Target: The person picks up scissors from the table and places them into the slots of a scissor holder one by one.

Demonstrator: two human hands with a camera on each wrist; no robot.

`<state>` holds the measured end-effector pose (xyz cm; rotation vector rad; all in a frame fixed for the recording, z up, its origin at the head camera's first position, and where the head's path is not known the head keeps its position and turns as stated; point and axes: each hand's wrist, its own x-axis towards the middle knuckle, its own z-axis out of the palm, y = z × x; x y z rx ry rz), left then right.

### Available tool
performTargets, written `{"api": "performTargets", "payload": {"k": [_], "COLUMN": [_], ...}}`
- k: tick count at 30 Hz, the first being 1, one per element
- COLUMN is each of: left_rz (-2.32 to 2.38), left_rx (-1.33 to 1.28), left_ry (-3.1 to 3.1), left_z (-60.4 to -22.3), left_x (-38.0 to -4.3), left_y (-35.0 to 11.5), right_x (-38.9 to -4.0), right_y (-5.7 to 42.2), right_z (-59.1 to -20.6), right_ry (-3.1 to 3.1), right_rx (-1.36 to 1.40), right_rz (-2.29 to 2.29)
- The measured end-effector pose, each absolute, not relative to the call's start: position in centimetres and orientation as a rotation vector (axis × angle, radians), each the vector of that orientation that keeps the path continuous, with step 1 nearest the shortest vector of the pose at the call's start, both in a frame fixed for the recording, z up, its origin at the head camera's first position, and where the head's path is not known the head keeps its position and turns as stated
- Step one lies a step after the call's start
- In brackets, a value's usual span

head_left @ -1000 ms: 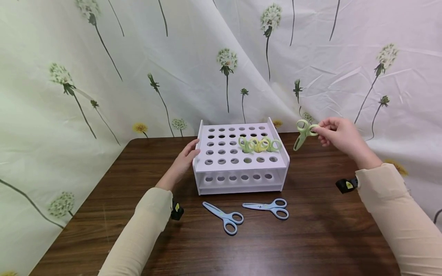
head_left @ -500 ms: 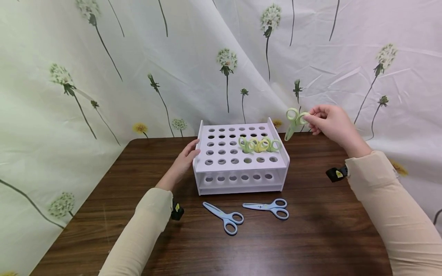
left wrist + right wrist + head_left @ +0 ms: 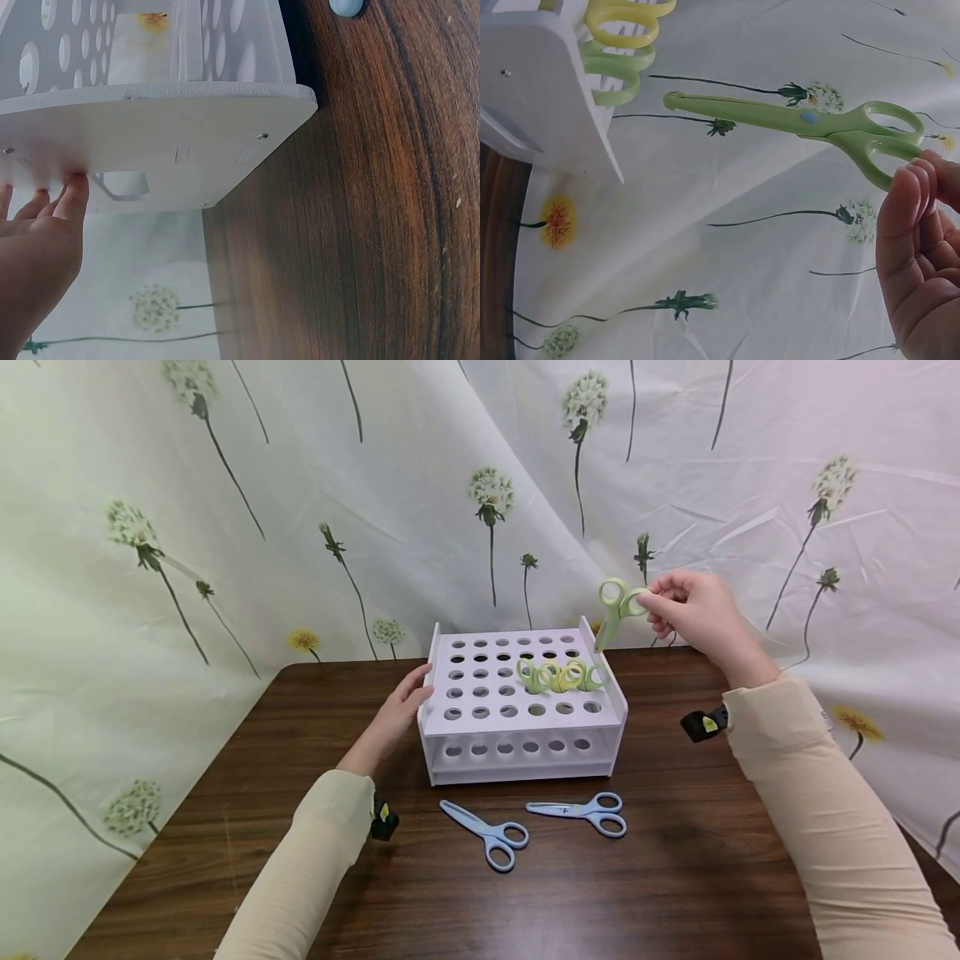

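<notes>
My right hand (image 3: 693,610) pinches one handle loop of green scissors (image 3: 617,610), seen in full in the right wrist view with blades pointing left (image 3: 757,116). In the head view they hang tip down over the back right corner of a white rack (image 3: 480,723). Fingertips of my left hand (image 3: 397,710) touch the rack's left side panel, fingers fairly straight; the left wrist view shows them against that panel (image 3: 165,150). Yellow scissors (image 3: 567,675) and green scissors (image 3: 531,677) stand in the rack's holes toward the right, loops up, blades hidden.
Two blue scissors lie on the dark wooden table (image 3: 525,910) in front of the rack: one pair at left (image 3: 487,835), another at right (image 3: 581,810). Behind the table hangs a white curtain (image 3: 420,527) with dandelion prints.
My right hand has moved left and up with the green scissors, from right of the rack to above its back right corner. The left hand and the rack have stayed put.
</notes>
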<state>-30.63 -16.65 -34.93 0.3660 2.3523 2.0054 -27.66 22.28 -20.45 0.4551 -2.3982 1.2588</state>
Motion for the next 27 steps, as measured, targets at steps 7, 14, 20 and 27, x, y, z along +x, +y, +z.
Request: {"api": "performTargets", "payload": {"k": [7, 14, 20, 27], "left_rz": [2.01, 1.994, 1.995, 1.988], "left_rx": [0.358, 0.397, 0.397, 0.412], "left_ry": [2.354, 2.395, 2.386, 2.408], "left_z": [-35.0, -35.1, -34.9, -35.2], "left_x": [-30.7, -30.7, -30.5, -30.8], "left_y": [-16.6, -16.6, -16.6, -16.6], "right_x": [-28.0, -28.2, -28.4, -28.7], "right_y": [21.4, 20.4, 19.7, 19.1], "right_z": [-20.3, -20.3, -20.3, -20.4], "right_ry": [-2.387, -2.389, -2.388, -2.343], "right_rx": [0.465, 0.485, 0.501, 0.532], "right_rz": [1.313, 1.322, 1.352, 1.406]}}
